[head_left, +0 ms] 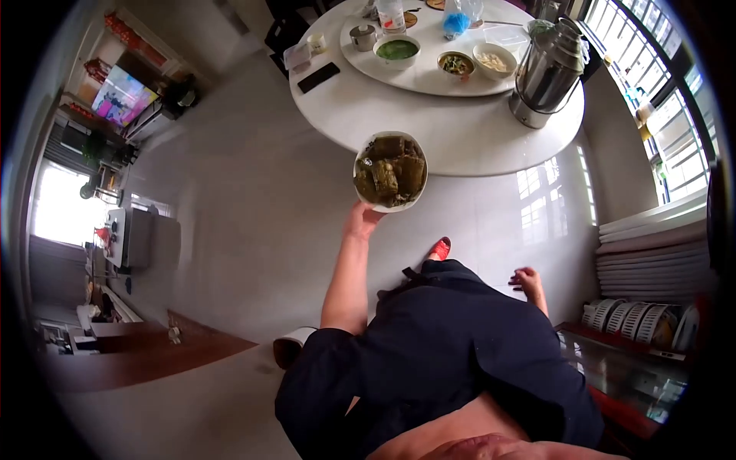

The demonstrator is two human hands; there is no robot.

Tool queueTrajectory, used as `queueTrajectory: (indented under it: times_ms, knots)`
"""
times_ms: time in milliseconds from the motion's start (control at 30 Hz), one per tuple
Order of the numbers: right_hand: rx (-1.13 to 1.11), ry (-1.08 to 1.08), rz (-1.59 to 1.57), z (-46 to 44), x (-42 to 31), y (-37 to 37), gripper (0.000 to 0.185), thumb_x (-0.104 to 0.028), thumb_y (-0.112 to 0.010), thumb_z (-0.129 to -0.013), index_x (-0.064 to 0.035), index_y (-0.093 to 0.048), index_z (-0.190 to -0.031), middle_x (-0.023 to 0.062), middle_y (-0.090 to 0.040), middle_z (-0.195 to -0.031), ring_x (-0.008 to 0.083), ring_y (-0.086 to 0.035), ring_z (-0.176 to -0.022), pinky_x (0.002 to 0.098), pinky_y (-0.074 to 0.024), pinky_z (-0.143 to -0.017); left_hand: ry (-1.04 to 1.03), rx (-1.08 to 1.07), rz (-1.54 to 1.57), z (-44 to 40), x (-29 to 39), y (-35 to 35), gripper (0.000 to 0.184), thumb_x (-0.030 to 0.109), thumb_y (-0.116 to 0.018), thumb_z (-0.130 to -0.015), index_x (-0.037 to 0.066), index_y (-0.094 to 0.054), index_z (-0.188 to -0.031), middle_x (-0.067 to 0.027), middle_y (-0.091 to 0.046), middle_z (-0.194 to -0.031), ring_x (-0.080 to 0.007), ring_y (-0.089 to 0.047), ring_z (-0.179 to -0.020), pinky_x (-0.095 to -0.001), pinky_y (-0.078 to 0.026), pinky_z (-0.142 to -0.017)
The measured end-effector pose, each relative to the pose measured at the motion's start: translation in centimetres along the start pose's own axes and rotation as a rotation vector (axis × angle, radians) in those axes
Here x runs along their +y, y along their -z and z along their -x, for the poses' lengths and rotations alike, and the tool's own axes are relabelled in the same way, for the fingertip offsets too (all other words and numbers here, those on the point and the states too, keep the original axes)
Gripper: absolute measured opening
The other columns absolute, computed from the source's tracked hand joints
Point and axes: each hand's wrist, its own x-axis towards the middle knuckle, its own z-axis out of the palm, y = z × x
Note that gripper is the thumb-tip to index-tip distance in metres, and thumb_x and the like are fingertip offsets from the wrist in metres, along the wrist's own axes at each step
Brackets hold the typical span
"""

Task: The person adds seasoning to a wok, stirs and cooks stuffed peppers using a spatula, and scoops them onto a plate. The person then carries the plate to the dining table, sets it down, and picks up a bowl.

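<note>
My left hand (369, 214) is closed on a white bowl (396, 209), gripping it from below at its near side. Chunky dark green pieces of food (389, 172), perhaps leaf-wrapped, fill the bowl. It is held out in front of me, by the near edge of a round white table (330, 115). My right hand (527, 280) hangs low at my side, fingers loosely bent and apart, with nothing seen in it.
On the table stand a bowl of green food (397, 50), two smaller food bowls, a black phone (319, 77) and a large metal flask (549, 73). Dishes sit in a rack (632, 320) at right. A wooden edge (207, 341) lies at left.
</note>
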Motion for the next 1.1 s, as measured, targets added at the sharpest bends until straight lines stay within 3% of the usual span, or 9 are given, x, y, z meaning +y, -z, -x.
queueTrajectory:
  times_ms: [233, 433, 600, 667, 833, 933, 967, 1000, 1100]
  knots:
    - [-0.077, 0.301, 0.218, -10.5, -22.4, -8.2, 0.023, -0.017, -0.053, -0.092, 0.0018, -0.061, -0.102, 0.0112, -0.067, -0.084, 0.0190, -0.067, -0.069, 0.0295, -0.0515, -0.056, 0.076, 0.032, -0.053, -11.9, 3.9, -0.3, 0.050, 0.001, -0.052, -0.073, 0.000, -0.053, -0.123, -0.0178, -0.059, -0.119, -0.0348, -0.060, -0.107, -0.0511, -0.051, -0.094]
    - [-0.113, 0.422, 0.092, -17.2, -36.2, -15.2, 0.031, -0.024, -0.052, -0.095, -0.0018, -0.057, -0.117, 0.0086, -0.064, -0.092, 0.0184, -0.068, -0.073, 0.0292, -0.0516, -0.057, 0.206, -0.006, -0.147, -16.8, 8.7, -0.2, 0.054, -0.002, -0.048, -0.075, 0.001, -0.048, -0.129, -0.0177, -0.058, -0.120, -0.0343, -0.060, -0.109, -0.0514, -0.054, -0.089]
    - [-0.039, 0.363, -0.170, -23.8, -43.1, -18.1, 0.041, -0.028, -0.052, -0.096, -0.0034, -0.048, -0.127, 0.0084, -0.061, -0.102, 0.0200, -0.067, -0.072, 0.0310, -0.0526, -0.058, 0.372, -0.096, -0.222, -20.5, 13.4, -0.6, 0.057, -0.002, -0.046, -0.077, -0.002, -0.042, -0.133, -0.0180, -0.056, -0.124, -0.0325, -0.059, -0.110, -0.0480, -0.052, -0.093]
    - [-0.022, 0.303, -0.256, -26.8, -44.5, -18.9, 0.047, -0.033, -0.053, -0.095, -0.0045, -0.045, -0.131, 0.0090, -0.058, -0.107, 0.0201, -0.067, -0.073, 0.0330, -0.0530, -0.058, 0.416, -0.054, -0.418, -22.3, 15.6, -0.5, 0.055, -0.003, -0.045, -0.079, -0.004, -0.040, -0.134, -0.0183, -0.056, -0.124, -0.0315, -0.060, -0.109, -0.0482, -0.052, -0.092]
    - [-0.002, 0.269, -0.297, -28.2, -47.9, -20.6, 0.051, -0.049, -0.047, -0.096, -0.0065, -0.048, -0.123, 0.0088, -0.065, -0.096, 0.0192, -0.066, -0.079, 0.0335, -0.0525, -0.064, 0.446, -0.139, -0.366, -24.7, 21.3, -2.7, 0.067, 0.003, -0.047, -0.087, -0.002, -0.020, -0.148, -0.0212, -0.034, -0.146, -0.0312, -0.045, -0.127, -0.0492, -0.049, -0.095]
    - [0.032, 0.237, -0.291, -28.1, -48.5, -21.6, 0.053, -0.055, -0.043, -0.096, -0.0072, -0.049, -0.117, 0.0081, -0.067, -0.091, 0.0189, -0.066, -0.078, 0.0325, -0.0521, -0.066, 0.523, -0.031, -0.591, -26.4, 24.2, -3.3, 0.067, 0.006, -0.051, -0.087, -0.001, -0.023, -0.148, -0.0205, -0.037, -0.144, -0.0310, -0.047, -0.125, -0.0472, -0.052, -0.091]
    - [0.024, 0.222, -0.304, -28.9, -48.0, -21.5, 0.054, -0.057, -0.042, -0.096, -0.0071, -0.050, -0.115, 0.0078, -0.067, -0.093, 0.0181, -0.066, -0.076, 0.0322, -0.0522, -0.064, 0.457, 0.076, -0.959, -27.3, 25.0, -4.2, 0.065, 0.009, -0.053, -0.088, 0.001, -0.026, -0.147, -0.0202, -0.040, -0.140, -0.0304, -0.049, -0.121, -0.0432, -0.055, -0.085]
    - [0.048, 0.228, -0.327, -28.3, -48.5, -21.7, 0.053, -0.057, -0.042, -0.096, -0.0075, -0.050, -0.115, 0.0076, -0.067, -0.093, 0.0175, -0.067, -0.073, 0.0314, -0.0519, -0.063, 0.324, 0.131, -1.131, -28.3, 25.5, -6.3, 0.058, 0.015, -0.052, -0.093, 0.000, -0.031, -0.145, -0.0184, -0.046, -0.134, -0.0257, -0.053, -0.114, -0.0361, -0.058, -0.073]
    - [0.012, 0.201, -0.358, -29.0, -48.1, -21.2, 0.056, -0.057, -0.040, -0.096, -0.0093, -0.048, -0.124, 0.0084, -0.067, -0.098, 0.0184, -0.067, -0.077, 0.0309, -0.0525, -0.066, 0.049, -0.139, -1.105, -32.0, 24.9, -15.8, 0.054, 0.017, -0.052, -0.094, -0.002, -0.036, -0.142, -0.0177, -0.053, -0.128, -0.0246, -0.056, -0.112, -0.0332, -0.054, -0.078]
